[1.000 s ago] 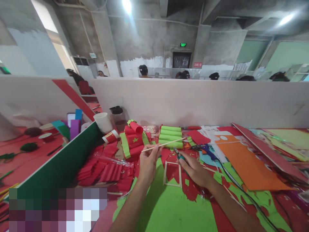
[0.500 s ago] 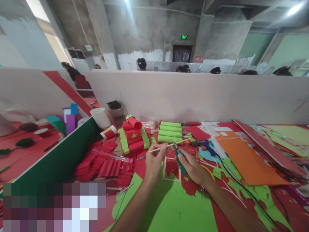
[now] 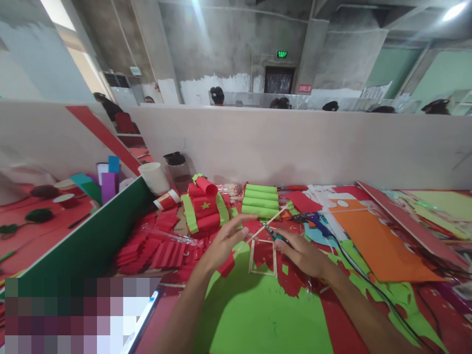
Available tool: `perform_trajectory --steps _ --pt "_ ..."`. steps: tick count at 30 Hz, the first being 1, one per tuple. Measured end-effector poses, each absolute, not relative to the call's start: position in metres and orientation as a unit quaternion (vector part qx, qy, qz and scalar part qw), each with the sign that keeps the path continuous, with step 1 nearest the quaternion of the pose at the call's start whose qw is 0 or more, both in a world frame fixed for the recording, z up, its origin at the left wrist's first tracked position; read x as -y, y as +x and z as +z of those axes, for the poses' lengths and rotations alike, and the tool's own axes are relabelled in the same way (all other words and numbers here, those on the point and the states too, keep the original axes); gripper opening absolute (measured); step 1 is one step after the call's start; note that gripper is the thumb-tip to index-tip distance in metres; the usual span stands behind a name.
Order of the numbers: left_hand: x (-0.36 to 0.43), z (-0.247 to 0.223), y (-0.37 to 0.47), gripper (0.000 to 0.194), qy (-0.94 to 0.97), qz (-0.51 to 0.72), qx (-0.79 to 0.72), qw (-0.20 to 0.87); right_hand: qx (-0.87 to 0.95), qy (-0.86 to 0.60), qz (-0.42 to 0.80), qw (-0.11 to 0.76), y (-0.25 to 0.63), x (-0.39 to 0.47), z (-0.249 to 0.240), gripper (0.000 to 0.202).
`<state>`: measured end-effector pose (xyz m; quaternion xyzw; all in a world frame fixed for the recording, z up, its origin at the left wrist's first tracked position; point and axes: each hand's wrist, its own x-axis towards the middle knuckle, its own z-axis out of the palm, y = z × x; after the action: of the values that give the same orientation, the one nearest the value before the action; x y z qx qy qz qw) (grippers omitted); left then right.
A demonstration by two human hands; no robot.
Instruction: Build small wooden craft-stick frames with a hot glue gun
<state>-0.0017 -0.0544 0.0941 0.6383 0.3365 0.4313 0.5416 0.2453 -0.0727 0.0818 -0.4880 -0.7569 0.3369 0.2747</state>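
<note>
Two hands — left hand [image 3: 221,242], right hand [image 3: 302,254] — amid paper rolls [image 3: 260,200].

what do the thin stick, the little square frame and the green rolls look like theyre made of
Thin stick: pale, matte, probably bamboo or wood.
Square frame: the same pale sticks joined at the corners.
Green rolls: matte coloured paper or thin card, rolled into tubes.

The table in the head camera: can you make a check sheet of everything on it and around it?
Surface: table covered in green and red paper.
Job's things: thin wooden stick; square stick frame; green-handled cutters.
Clutter: green paper rolls, red paper rolls, white cup, orange sheet.
Grippers: left hand fingers spread by the stick; right hand holds the cutters.
Cables: black cable.
Surroundings: white partition, people beyond.
</note>
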Motion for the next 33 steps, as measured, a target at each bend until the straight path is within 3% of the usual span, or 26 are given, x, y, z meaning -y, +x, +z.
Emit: perform_trajectory --steps 6,17,33 --pt "0.062 0.09 0.015 0.044 0.653 0.333 -0.315 0.603 0.785 -0.462 0.326 0.251 0.242 0.079 0.083 0.042" --pt "0.061 0.088 0.016 0.046 0.632 0.34 -0.32 0.619 0.771 -0.461 0.336 0.284 0.244 0.077 0.081 0.042" --pt "0.06 0.086 0.02 0.049 0.623 0.335 -0.318 0.631 0.777 -0.472 0.342 0.237 0.243 0.075 0.079 0.048"
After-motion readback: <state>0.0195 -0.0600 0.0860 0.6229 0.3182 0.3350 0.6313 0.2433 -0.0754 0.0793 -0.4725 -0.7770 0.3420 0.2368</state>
